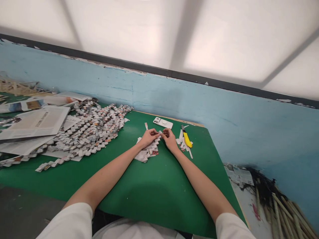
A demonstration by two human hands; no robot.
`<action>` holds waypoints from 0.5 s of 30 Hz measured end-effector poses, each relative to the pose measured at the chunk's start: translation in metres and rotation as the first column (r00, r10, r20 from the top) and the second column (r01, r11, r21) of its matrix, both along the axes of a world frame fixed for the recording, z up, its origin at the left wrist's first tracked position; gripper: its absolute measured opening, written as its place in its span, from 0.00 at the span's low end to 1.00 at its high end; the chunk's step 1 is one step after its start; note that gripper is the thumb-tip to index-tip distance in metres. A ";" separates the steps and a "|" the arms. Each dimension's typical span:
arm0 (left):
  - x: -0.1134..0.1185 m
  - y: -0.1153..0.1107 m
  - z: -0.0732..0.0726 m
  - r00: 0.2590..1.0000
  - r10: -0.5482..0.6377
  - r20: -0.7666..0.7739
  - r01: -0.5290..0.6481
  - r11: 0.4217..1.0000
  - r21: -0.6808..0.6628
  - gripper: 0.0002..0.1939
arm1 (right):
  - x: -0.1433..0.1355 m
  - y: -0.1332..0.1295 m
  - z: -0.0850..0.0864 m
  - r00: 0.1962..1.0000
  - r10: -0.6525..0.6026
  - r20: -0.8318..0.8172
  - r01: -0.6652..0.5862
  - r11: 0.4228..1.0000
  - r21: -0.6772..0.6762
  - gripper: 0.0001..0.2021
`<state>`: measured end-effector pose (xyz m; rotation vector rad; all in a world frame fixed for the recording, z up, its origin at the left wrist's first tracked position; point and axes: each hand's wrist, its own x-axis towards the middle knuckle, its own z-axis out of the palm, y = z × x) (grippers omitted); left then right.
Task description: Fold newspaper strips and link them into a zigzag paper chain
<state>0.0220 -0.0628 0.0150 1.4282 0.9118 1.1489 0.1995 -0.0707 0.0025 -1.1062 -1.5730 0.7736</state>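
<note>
Both hands meet over the green table, pinching a small folded newspaper strip [160,132] between them. My left hand [149,136] closes thumb and fingers on its left side. From the right, my right hand [169,138] grips it with thumb and index finger. Under and beside my left hand lies a small pile of folded paper pieces [147,153]; a short strip [146,126] sticks up behind that hand. Loose paper strips [183,144] lie right of my right hand, with a yellow utility knife [187,139] on them. Fine folds between the fingertips are too small to make out.
A large heap of zigzag folded-paper chains [92,127] covers the left of the green table [149,196], beside newspaper sheets [37,122]. A white phone [162,122] lies behind my hands. The blue wall [164,96] borders the back. Bamboo-like poles [281,212] lie at lower right.
</note>
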 end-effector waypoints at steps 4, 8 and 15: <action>0.000 0.001 0.000 0.999 -0.032 0.023 0.033 0.998 -0.051 0.25 | -0.002 -0.007 0.008 0.997 0.070 0.015 -0.071 0.996 0.053 0.16; 0.000 0.004 -0.003 0.998 -0.014 0.065 0.019 0.997 -0.072 0.25 | -0.003 -0.014 0.014 0.995 0.092 0.023 -0.093 0.993 0.072 0.15; -0.002 0.006 -0.003 0.993 -0.019 0.117 0.035 0.990 -0.136 0.26 | -0.002 -0.012 0.013 0.994 0.103 0.036 -0.106 0.988 0.114 0.14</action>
